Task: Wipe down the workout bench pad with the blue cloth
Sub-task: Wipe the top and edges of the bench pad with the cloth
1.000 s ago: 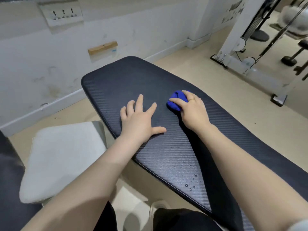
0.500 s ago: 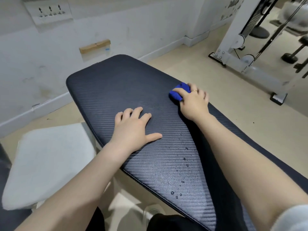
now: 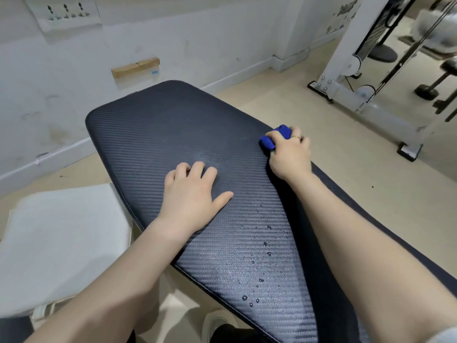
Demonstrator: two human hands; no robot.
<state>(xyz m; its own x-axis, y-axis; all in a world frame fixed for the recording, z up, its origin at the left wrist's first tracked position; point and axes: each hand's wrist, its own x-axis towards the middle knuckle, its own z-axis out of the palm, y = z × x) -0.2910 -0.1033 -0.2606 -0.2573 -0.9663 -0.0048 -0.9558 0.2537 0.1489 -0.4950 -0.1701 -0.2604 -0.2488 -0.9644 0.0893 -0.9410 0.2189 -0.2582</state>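
Dark bench pad (image 3: 158,134) with a fine woven, carbon-like texture, running from the far left corner toward the near right. Scattered water droplets (image 3: 259,280) beading on the near part, none visible on the far part. Pale beige floor (image 3: 284,102) all around, scuffed white wall (image 3: 74,100) with a baseboard behind. White three-socket outlet strip (image 3: 65,13) high on the wall, a small wooden block (image 3: 135,67) fixed lower down with a tiny blue label, too small to read. No readable writing or brand anywhere. White cable-machine frame (image 3: 346,70) at the far right, with a pulley at its base and dark weights beyond it, blurred. White cushion (image 3: 61,243) low on the left, just beside the pad's edge.

Left hand (image 3: 191,194) resting on the middle of the pad, palm down, thumb spread to the side, fingers bent so that the tips press the surface, holding nothing. Right hand (image 3: 289,154) at the pad's right edge, fingers curled over a bunched blue cloth (image 3: 275,136), a ring on one finger. Cloth pressed to the pad right at that edge, mostly hidden under the fingers. Both bare forearms crossing the near part of the pad, the right one covering its right margin.
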